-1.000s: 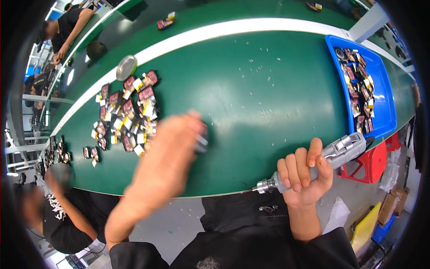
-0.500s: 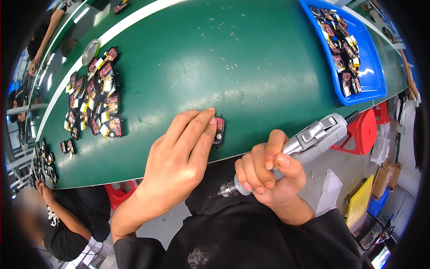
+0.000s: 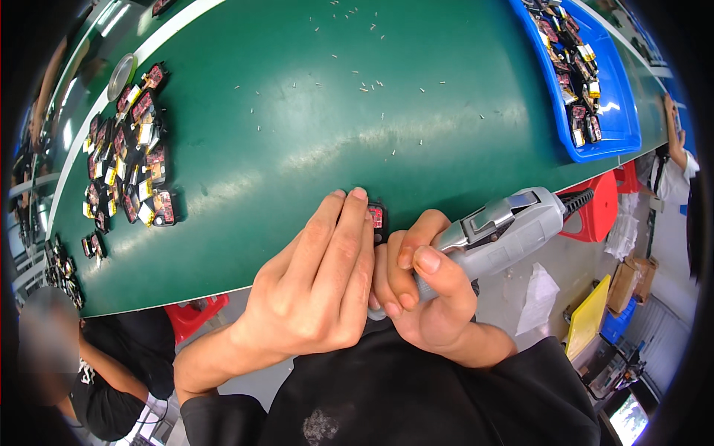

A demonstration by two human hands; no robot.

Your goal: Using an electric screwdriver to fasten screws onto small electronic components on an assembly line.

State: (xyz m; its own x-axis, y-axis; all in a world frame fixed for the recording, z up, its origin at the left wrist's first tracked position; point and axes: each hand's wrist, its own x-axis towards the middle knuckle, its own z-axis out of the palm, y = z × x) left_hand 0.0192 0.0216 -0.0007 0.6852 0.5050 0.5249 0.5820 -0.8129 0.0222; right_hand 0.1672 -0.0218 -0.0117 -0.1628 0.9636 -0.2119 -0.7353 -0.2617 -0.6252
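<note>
At the near edge of the green table lies a small black case with a red circuit board (image 3: 378,216), partly covered by fingers. My left hand (image 3: 312,279) is closed on its left side, fingers long and pressed together; the thumb is hidden beneath. Just to the right, my right hand (image 3: 428,290) wraps round a grey electric screwdriver (image 3: 513,234), its cable end pointing right. The two hands touch or nearly touch, and the screwdriver's tip is out of sight behind them.
Many similar cases (image 3: 145,167) are heaped at the left, beside a round dish (image 3: 123,76). Loose small screws (image 3: 364,90) are scattered mid-table. A blue tray (image 3: 617,134) of cases stands at right, a red stool (image 3: 595,212) below it. Another person (image 3: 111,372) sits at left.
My right hand has moved left with the screwdriver, up to my left hand. The screwdriver's tip, visible before, is now hidden. The whole view has shifted slightly.
</note>
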